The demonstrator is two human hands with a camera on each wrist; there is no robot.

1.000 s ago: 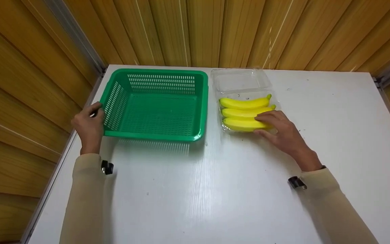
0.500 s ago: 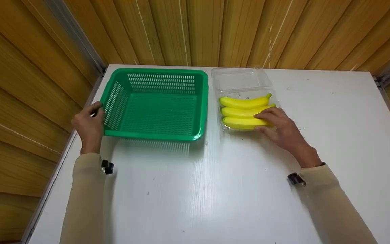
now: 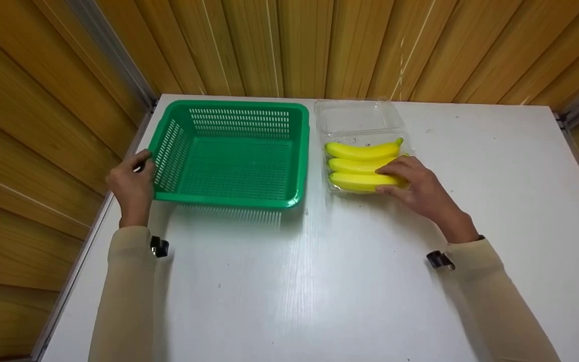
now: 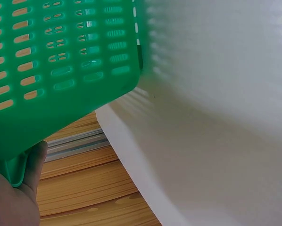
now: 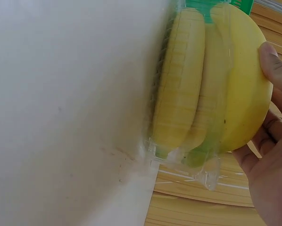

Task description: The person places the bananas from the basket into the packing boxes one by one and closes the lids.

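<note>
My left hand (image 3: 131, 188) grips the left rim of a green slotted plastic basket (image 3: 229, 201). From the left wrist, the thumb lies along the rim and the slotted wall (image 4: 51, 108) rises over the table. Three yellow bananas lie side by side in a clear plastic clamshell box (image 3: 336, 189). My right hand (image 3: 425, 191) pinches the stem end of the nearest banana (image 3: 355, 182), thumb on the near side and fingers on the far side. In the right wrist view that banana (image 5: 249, 84) sits above the box edge, and more yellow fruit (image 5: 181, 80) shows through the clear wall.
The box's clear lid (image 3: 360, 119) is folded back toward the rear edge of the white table (image 3: 279, 291). Wood-plank walls (image 3: 299, 48) stand behind the table and on the left. The basket is bare inside.
The right thumb and fingers have shifted slightly up and left on the nearest banana, which has barely moved. The left hand and basket stay in place.
</note>
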